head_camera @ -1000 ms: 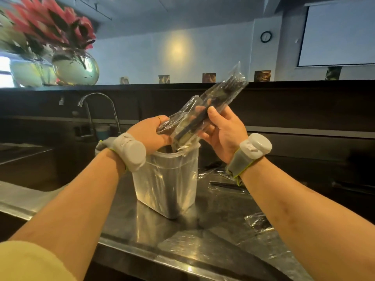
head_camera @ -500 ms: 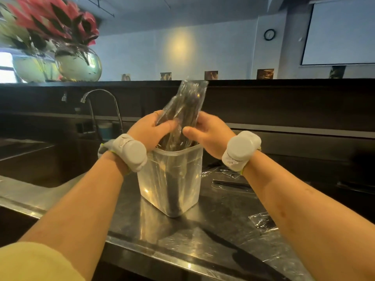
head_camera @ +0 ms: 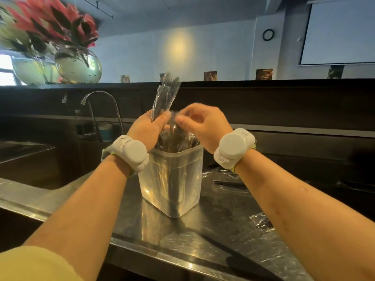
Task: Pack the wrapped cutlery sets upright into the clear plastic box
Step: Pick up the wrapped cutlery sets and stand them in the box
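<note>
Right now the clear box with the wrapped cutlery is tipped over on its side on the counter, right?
Not tipped over. The head view shows the clear plastic box standing upright on the steel counter, with wrapped cutlery sets poking out its top.

Steel counter (head_camera: 213,216): one box and two loose packs on it.
Clear plastic box (head_camera: 172,179) stands upright mid-surface, set back from the front edge, one corner turned toward the front. Wrapped cutlery set (head_camera: 229,182) lies flat just right of the box, toward the back edge, dark cutlery showing through the wrap. Second wrapped set (head_camera: 261,221) lies further right and nearer the front edge, apart from the first. Sink (head_camera: 30,165) is sunk into the left end. Surface is glossy and reflects the box.
</note>
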A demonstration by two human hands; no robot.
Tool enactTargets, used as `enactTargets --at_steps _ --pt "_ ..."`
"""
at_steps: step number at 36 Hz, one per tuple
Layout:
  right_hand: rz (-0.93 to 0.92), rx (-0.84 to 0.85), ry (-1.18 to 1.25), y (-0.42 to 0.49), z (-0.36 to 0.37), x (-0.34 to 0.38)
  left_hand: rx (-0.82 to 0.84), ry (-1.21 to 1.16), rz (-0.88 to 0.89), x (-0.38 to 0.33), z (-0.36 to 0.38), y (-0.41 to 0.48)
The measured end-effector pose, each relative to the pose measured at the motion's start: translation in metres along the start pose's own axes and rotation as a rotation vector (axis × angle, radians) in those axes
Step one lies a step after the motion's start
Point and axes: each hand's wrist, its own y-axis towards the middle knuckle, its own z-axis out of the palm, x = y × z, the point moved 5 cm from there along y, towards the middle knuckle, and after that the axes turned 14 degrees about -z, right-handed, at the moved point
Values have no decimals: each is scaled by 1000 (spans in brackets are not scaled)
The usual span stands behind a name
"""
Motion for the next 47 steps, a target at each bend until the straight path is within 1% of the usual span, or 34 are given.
enactTargets --at_steps 2,4,6,7,9,11,12,14,16,18,20,23,25,29,32,34,37,39,41,42,45,47 --pt "34 111 -59 -10 8 -6 -14 7 7 -1 1 -1" --pt "31 142 -116 -18 13 -10 -20 10 2 -3 1 -1" --pt "20 160 -149 -20 15 -9 7 -22 -6 -8 -2 -2" --pt "24 182 -158 -20 14 -8 18 -51 8 -12 -5 -3" --pt "26 206 -155 -18 12 -8 12 -84 99 -30 -11 -12" --pt "37 136 -96 -19 6 -8 52 -127 183 -53 -12 -25" --pt "57 51 -51 -21 0 -9 130 -183 207 -67 -10 -34" --pt "107 -141 44 -25 -15 -12 313 -318 186 -83 -2 -48" --pt "168 -248 119 -29 -26 -14 404 -386 141 -88 7 -55" --pt "219 -248 205 -35 -31 -14 426 -407 96 -82 21 -52" --pt "226 -260 260 -43 -34 -13 489 -469 -10 -70 38 -52" --pt "263 -334 252 -57 -48 -15 600 -629 -196 -51 63 -55" --pt "311 -366 278 -65 -61 -19 649 -662 -245 -43 79 -61" --pt "378 -308 354 -70 -69 -24 618 -557 -267 -31 94 -64" --pt "397 -249 429 -70 -71 -23 685 -511 -244 -31 103 -67" --pt "383 -270 482 -71 -72 -23 698 -448 -224 -30 108 -70" --pt "369 -314 413 -71 -74 -25 647 -380 -185 -29 112 -71" --pt "363 -280 347 -72 -72 -27 557 -301 -141 -27 111 -68" --pt "376 -243 290 -75 -69 -27 501 -165 -63 -29 109 -67" --pt "380 -233 256 -76 -68 -27 506 -114 -42 -28 108 -67" --pt "366 -227 179 -77 -70 -27 616 -63 -14 -27 111 -70" --pt "374 -220 219 -76 -70 -25 675 -95 -28 -24 112 -71"
